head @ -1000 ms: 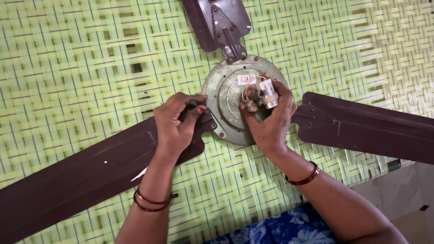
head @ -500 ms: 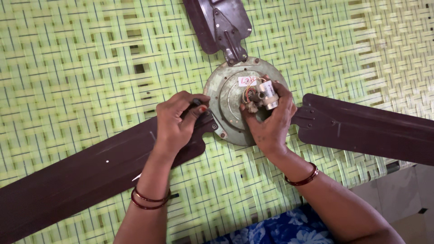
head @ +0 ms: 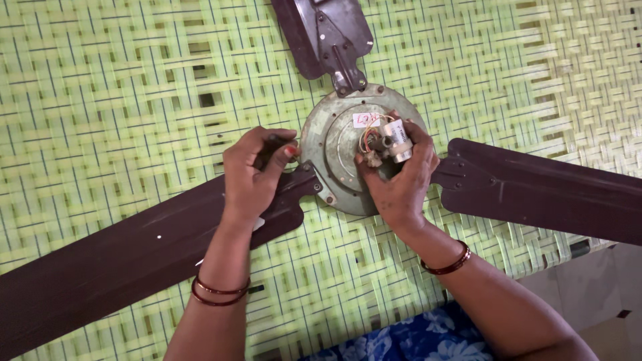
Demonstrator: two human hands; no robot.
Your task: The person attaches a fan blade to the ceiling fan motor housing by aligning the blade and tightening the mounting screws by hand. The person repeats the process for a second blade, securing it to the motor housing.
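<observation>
A ceiling fan lies flat on a green woven mat (head: pixel 120 100). Its round grey motor housing (head: pixel 329 144) carries three dark brown blades: one to the lower left (head: pixel 120 261), one to the right (head: pixel 548 190), one at the top (head: pixel 321 33). My left hand (head: pixel 253 175) is closed around a dark tool handle (head: pixel 273 142) just above the left blade's bracket (head: pixel 301 184). My right hand (head: pixel 401 177) rests on the housing and grips the white capacitor (head: pixel 398 139) with its coloured wires at the hub.
The mat's edge runs along the lower right, with grey floor (head: pixel 595 287) beyond it. Blue flowered cloth (head: pixel 401 337) shows at the bottom between my arms. Bangles circle both wrists.
My left hand has lifted slightly up and left with the tool, away from the blade bracket. My right hand stays put on the hub.
</observation>
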